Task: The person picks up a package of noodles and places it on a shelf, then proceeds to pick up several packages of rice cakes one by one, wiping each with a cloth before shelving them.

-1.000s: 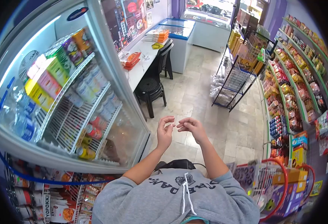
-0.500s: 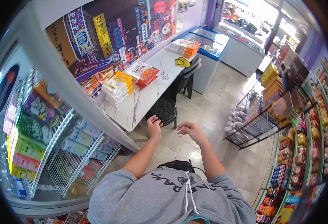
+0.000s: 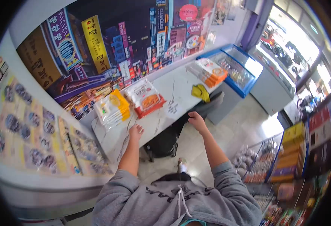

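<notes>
Just over the front edge of the white marble-look table (image 3: pixel 161 119) is my left hand (image 3: pixel 136 131), its fingers curled; whether anything is in them is too small to tell. My right hand (image 3: pixel 196 121) hangs off the table's edge, near a dark chair, with its fingers bent in. On the table lie white and yellow packets (image 3: pixel 112 109), and beside them red and white packets (image 3: pixel 146 98). A yellow-green cloth item (image 3: pixel 201 92) sits farther right, in front of a stack of orange and white packets (image 3: pixel 210 72).
A black stool (image 3: pixel 162 142) stands under the table's front edge. Behind the table's far end is a blue-rimmed freezer (image 3: pixel 244 88). Racks with boxes (image 3: pixel 291 150) and packets stand at the right. A sticker-covered panel (image 3: pixel 26 124) is close on the left.
The view has moved nearer the table and turned, and the open fridge shelves have left it. My hands are now farther apart, with the left one by the table edge.
</notes>
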A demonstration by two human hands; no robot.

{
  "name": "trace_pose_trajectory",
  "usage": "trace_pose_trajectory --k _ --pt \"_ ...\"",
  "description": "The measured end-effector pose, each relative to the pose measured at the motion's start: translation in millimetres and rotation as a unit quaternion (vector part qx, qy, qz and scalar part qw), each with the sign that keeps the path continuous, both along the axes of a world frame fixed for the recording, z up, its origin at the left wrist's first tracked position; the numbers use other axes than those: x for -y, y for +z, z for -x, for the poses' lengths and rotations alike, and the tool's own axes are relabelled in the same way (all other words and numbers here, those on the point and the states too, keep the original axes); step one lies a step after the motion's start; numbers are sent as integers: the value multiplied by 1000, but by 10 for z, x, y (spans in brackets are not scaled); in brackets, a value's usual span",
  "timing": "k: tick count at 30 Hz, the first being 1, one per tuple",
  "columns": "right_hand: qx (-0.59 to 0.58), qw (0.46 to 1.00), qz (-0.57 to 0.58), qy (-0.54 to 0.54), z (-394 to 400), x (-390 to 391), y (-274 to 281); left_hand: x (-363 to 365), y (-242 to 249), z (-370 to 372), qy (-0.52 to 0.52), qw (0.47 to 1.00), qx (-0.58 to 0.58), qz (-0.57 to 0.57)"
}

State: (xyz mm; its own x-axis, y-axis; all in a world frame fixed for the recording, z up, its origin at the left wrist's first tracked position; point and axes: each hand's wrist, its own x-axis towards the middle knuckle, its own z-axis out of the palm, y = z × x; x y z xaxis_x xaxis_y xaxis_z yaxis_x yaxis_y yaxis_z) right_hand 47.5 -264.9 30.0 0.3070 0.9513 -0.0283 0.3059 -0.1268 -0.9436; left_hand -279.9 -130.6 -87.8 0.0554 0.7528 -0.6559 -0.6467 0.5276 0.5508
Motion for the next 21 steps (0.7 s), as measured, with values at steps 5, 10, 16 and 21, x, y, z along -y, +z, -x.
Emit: trace_pose_trajectory --k 5,10,16,21 --pt "205 973 47 -91 -1214 -1213 -578 -936 -523 -139 176 979 79 61" --pt "324 935 134 -49 -1963 -1954 -1158 -1225 -614 -203 328 940 89 27" --pt "388 874 292 -28 -2070 -2219 -1193 -1360 -1119 65 274 930 230 -85" --pt "462 869 176 -1 -1645 -2218 -1234 -977 -678 -12 304 945 120 -19"
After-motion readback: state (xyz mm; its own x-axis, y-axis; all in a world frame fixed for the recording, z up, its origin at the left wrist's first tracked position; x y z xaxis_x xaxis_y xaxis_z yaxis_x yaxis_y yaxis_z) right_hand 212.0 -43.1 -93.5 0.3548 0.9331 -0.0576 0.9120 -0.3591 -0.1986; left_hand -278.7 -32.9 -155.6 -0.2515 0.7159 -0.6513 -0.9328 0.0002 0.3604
